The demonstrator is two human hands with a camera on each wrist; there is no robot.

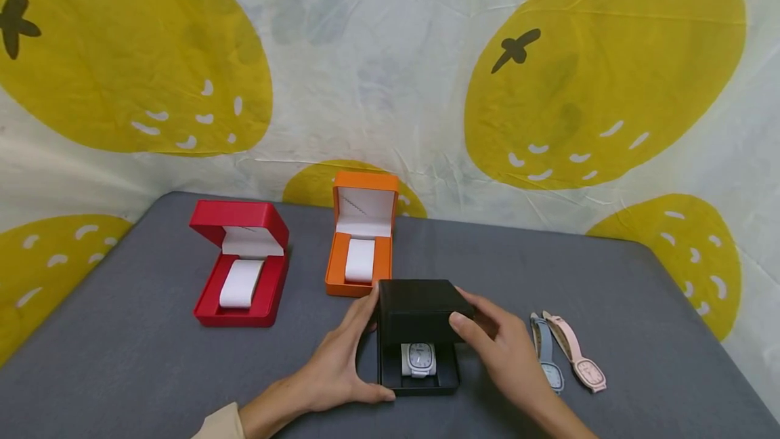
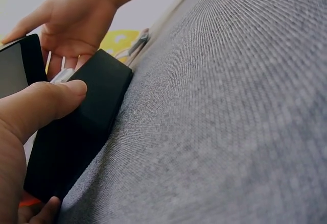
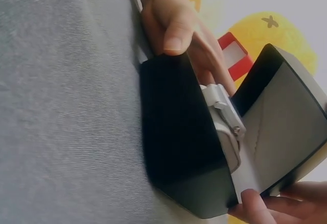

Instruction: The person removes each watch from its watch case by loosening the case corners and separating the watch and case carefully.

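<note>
A black watch box (image 1: 420,388) stands on the grey table with its lid (image 1: 420,298) partly raised. Inside, a white watch (image 1: 420,356) is wrapped round a white cushion. My left hand (image 1: 332,364) grips the base along its left side, thumb at the front corner and fingers toward the back. In the left wrist view that thumb (image 2: 48,104) presses on the black wall. My right hand (image 1: 508,351) holds the lid by its right side, thumb on the front edge. The right wrist view looks into the lid's pale lining (image 3: 286,127).
An open red watch box (image 1: 207,297) stands at the left, an open orange one (image 1: 338,266) behind the black box; both hold bare white cushions. A blue watch (image 1: 547,351) and a pink watch (image 1: 575,351) lie to the right. A lemon-patterned cloth (image 1: 378,87) hangs behind the table.
</note>
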